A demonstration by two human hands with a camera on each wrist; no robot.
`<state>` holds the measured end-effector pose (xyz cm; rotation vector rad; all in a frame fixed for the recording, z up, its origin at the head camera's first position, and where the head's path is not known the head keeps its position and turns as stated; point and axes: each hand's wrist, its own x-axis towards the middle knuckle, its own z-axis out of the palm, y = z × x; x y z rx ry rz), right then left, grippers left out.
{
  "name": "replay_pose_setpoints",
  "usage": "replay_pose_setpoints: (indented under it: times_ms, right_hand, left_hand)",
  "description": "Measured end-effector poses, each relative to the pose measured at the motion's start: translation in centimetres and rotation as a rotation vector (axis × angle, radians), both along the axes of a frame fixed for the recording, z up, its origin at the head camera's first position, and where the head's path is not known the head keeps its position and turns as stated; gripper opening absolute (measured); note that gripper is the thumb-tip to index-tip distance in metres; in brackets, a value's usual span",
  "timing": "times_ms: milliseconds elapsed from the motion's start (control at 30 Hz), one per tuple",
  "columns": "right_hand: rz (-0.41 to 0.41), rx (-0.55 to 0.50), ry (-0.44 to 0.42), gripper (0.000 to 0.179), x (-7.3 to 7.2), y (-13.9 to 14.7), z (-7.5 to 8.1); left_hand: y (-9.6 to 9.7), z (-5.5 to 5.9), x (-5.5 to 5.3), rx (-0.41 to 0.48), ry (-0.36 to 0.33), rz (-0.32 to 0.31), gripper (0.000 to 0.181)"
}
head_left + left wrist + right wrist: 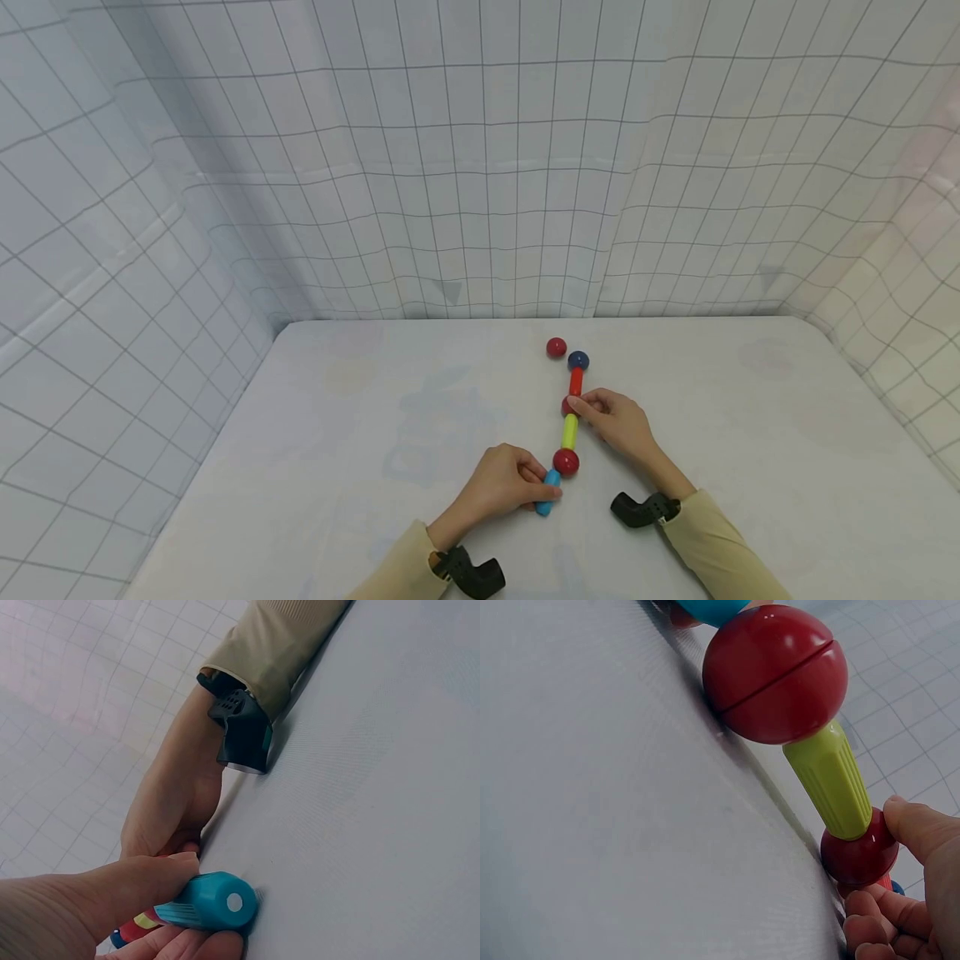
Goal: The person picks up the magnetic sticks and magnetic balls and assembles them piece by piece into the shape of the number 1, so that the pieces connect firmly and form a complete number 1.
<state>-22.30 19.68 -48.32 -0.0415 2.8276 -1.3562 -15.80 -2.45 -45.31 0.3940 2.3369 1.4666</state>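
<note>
A chain of toy balls and rods lies on the white table. From its far end run a dark blue ball (578,360), a red rod (576,382), a red ball (859,847), a yellow-green rod (570,432) and a nearer red ball (566,462). My left hand (504,485) pinches a light blue rod (214,901) between thumb and fingers, its far end at the nearer red ball. Whether they touch is hard to tell. With thumb and fingers, my right hand (617,423) grips the middle red ball, partly covering it in the head view.
A loose red ball (556,347) lies at the far side, left of the dark blue ball. White cloth (480,167) with a dark grid hangs behind the table (337,467) and along its sides. Both wrists wear black devices (645,509).
</note>
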Motion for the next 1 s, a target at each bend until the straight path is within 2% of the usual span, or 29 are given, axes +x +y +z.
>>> replay_pose_setpoints:
  times_ms: [600, 1000]
  right_hand:
    - [-0.003, -0.002, 0.018, 0.042, -0.01, -0.09, 0.03]
    - [-0.014, 0.009, 0.02, 0.044, -0.09, -0.05, -0.09]
  left_hand:
    - [0.51, -0.62, 0.14, 0.019, 0.036, 0.005, 0.021]
    - [0.93, -0.61, 0.52, 0.044, 0.025, 0.014, 0.019]
